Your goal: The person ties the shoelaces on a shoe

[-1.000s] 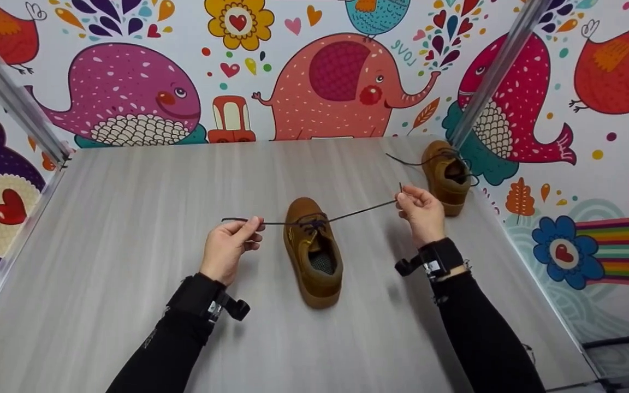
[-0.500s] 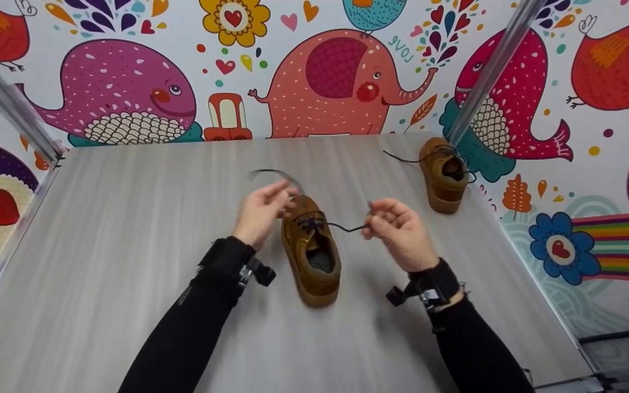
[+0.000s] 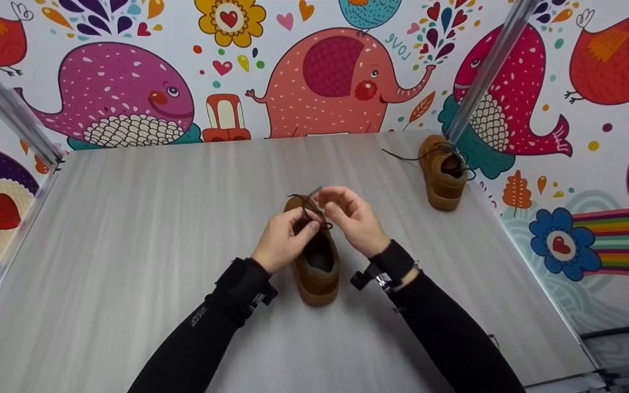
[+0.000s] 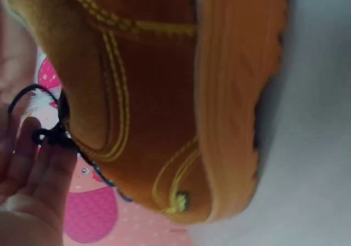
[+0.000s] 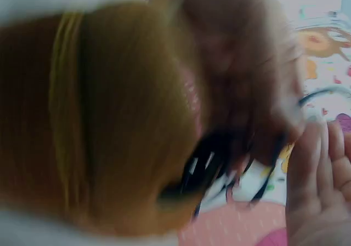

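Near shoe (image 3: 317, 289), tan/brown, sits upright on the table (image 3: 156, 273), front and centre, toe toward the mural wall (image 3: 331, 82). Both hands are over its lacing, so most of the eyelet area and part of the toe are covered from the head view.

Left hand (image 3: 279, 243): thumb and fingers pinched together on the dark lace (image 4: 55, 136), just above the shoe's opening. Exact contact spot sits behind the thumb. Left wrist view gives the shoe's side and stitching sharply enough; the hand is cut off at the left edge.

Right hand (image 3: 357, 221): fingers half bent, thumb near them, a strand at the fingertips. Can't tell if it's actually gripped (right wrist view is badly smeared, and that hand runs off the right edge).

Thin loops show between the hands; can't trace which strand goes where.

Second shoe (image 3: 444, 188) stands at the far right corner, laces loose, one end trailing left on the table. Both sleeves (image 3: 451, 327) run out of frame at the bottom.
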A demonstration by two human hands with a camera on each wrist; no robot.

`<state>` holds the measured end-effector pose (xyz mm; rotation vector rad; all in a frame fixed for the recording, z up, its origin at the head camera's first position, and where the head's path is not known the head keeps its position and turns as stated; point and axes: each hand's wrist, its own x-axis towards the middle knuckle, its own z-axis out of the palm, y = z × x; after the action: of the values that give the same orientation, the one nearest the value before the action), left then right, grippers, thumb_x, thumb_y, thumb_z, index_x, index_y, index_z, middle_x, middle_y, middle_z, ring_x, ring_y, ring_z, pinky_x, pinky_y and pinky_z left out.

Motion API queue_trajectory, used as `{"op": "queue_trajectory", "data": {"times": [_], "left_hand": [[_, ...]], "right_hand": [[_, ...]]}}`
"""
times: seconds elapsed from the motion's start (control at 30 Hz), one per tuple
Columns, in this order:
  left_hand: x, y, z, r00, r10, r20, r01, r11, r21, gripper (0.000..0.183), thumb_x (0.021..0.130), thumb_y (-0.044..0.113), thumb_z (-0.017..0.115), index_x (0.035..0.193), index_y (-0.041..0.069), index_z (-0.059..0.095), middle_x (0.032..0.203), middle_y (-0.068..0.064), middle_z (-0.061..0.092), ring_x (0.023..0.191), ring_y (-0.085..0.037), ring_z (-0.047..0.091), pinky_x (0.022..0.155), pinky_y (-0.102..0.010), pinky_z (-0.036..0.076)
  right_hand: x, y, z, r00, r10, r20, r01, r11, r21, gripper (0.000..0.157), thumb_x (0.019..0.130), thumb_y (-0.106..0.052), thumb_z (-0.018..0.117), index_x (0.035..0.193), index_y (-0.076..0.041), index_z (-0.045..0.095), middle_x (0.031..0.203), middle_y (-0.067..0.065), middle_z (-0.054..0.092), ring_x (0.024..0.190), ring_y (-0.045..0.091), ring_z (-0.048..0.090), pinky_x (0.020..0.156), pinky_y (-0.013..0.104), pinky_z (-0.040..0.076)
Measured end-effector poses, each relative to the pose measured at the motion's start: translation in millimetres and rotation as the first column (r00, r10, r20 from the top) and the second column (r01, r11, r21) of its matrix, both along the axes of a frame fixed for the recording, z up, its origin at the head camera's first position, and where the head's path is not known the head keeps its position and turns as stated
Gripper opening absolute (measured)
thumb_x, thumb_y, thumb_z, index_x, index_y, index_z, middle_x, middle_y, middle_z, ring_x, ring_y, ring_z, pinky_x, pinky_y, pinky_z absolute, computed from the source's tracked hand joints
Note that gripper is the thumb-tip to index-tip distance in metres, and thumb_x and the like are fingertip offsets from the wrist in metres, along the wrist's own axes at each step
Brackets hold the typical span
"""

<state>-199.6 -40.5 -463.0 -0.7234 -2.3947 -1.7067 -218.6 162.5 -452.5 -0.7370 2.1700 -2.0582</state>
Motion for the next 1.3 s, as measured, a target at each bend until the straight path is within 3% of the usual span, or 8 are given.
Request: {"op": "queue_trajectory", "data": {"times": [0.13, 0.3, 0.43, 0.6, 0.83, 1.0, 1.13, 1.3], "left_hand": [[0.2, -5.7, 0.1, 0.977, -0.056, 0.205, 0.019, 0.984, 0.179, 0.017, 0.107, 0.008, 0.055, 0.105, 0.001, 0.07, 0.113, -0.015, 0.078, 0.11, -0.023, 0.073, 0.095, -0.03, 0.057], [-1.1, -7.8, 1.6, 0.963, -0.11, 0.247, 0.042, 0.963, 0.267, 0.022, 0.11, 0.009, 0.047, 0.107, -0.002, 0.065, 0.115, -0.02, 0.076, 0.112, -0.026, 0.072, 0.098, -0.036, 0.058], [4.6, -16.3, -1.0, 0.967, -0.073, 0.245, -0.004, 0.954, 0.299, 0.021, 0.113, 0.012, 0.049, 0.112, -0.002, 0.064, 0.117, -0.021, 0.076, 0.112, -0.027, 0.073, 0.099, -0.035, 0.059], [18.9, -48.4, -12.8, 0.949, 0.067, 0.308, -0.175, 0.924, 0.339, 0.015, 0.111, 0.007, 0.056, 0.112, -0.006, 0.064, 0.111, -0.025, 0.077, 0.101, -0.025, 0.078, 0.094, -0.032, 0.063], [26.8, -81.3, -31.9, 0.923, 0.131, 0.362, -0.268, 0.894, 0.359, 0.014, 0.109, 0.002, 0.058, 0.106, -0.011, 0.065, 0.101, -0.027, 0.078, 0.087, -0.016, 0.079, 0.085, -0.031, 0.065], [22.7, -79.7, -27.2, 0.915, 0.17, 0.365, -0.308, 0.88, 0.362, 0.015, 0.109, 0.004, 0.058, 0.106, -0.01, 0.066, 0.098, -0.023, 0.078, 0.084, -0.017, 0.079, 0.082, -0.031, 0.065], [20.2, -77.4, -17.4, 0.928, 0.177, 0.328, -0.299, 0.879, 0.372, 0.017, 0.109, 0.007, 0.061, 0.105, -0.009, 0.067, 0.095, -0.02, 0.079, 0.082, -0.018, 0.078, 0.081, -0.03, 0.064], [21.3, -76.6, -13.0, 0.933, 0.186, 0.309, -0.298, 0.88, 0.37, 0.017, 0.108, 0.007, 0.062, 0.103, -0.008, 0.068, 0.093, -0.018, 0.078, 0.081, -0.019, 0.078, 0.08, -0.03, 0.064]], "right_hand": [[-13.1, 3.0, -11.6, 0.993, 0.083, -0.079, -0.055, 0.951, 0.305, 0.035, 0.115, -0.011, 0.045, 0.144, 0.003, 0.061, 0.146, 0.02, 0.065, 0.136, 0.031, 0.062, 0.114, 0.039, 0.051], [-16.5, 9.7, -15.9, 0.975, 0.093, -0.203, 0.014, 0.88, 0.474, 0.025, 0.109, -0.008, 0.06, 0.128, 0.0, 0.073, 0.129, 0.018, 0.075, 0.121, 0.032, 0.071, 0.103, 0.041, 0.058], [-18.2, 15.4, -17.5, 0.921, 0.01, -0.389, 0.197, 0.851, 0.487, 0.017, 0.104, -0.014, 0.07, 0.115, -0.005, 0.079, 0.114, 0.013, 0.079, 0.11, 0.031, 0.072, 0.097, 0.046, 0.059], [-20.3, 35.3, -26.3, 0.872, -0.084, -0.482, 0.354, 0.788, 0.504, 0.011, 0.099, -0.014, 0.075, 0.105, -0.007, 0.081, 0.105, 0.009, 0.081, 0.103, 0.03, 0.071, 0.093, 0.046, 0.058], [-15.6, 52.7, -33.3, 0.851, -0.077, -0.52, 0.398, 0.741, 0.541, 0.012, 0.098, -0.018, 0.074, 0.1, -0.009, 0.081, 0.1, 0.006, 0.082, 0.099, 0.03, 0.072, 0.09, 0.044, 0.057], [-15.1, 48.2, -29.8, 0.791, -0.095, -0.604, 0.474, 0.72, 0.507, 0.014, 0.099, -0.021, 0.072, 0.097, -0.009, 0.08, 0.096, 0.007, 0.081, 0.095, 0.03, 0.071, 0.086, 0.044, 0.057], [-16.8, 45.3, -27.1, 0.745, -0.092, -0.661, 0.505, 0.726, 0.468, 0.016, 0.101, -0.021, 0.07, 0.096, -0.008, 0.079, 0.095, 0.008, 0.08, 0.092, 0.031, 0.071, 0.085, 0.046, 0.056], [-17.0, 42.9, -28.2, 0.718, -0.095, -0.69, 0.538, 0.705, 0.463, 0.015, 0.101, -0.02, 0.07, 0.095, -0.008, 0.078, 0.094, 0.009, 0.08, 0.09, 0.031, 0.071, 0.084, 0.046, 0.056]]}}
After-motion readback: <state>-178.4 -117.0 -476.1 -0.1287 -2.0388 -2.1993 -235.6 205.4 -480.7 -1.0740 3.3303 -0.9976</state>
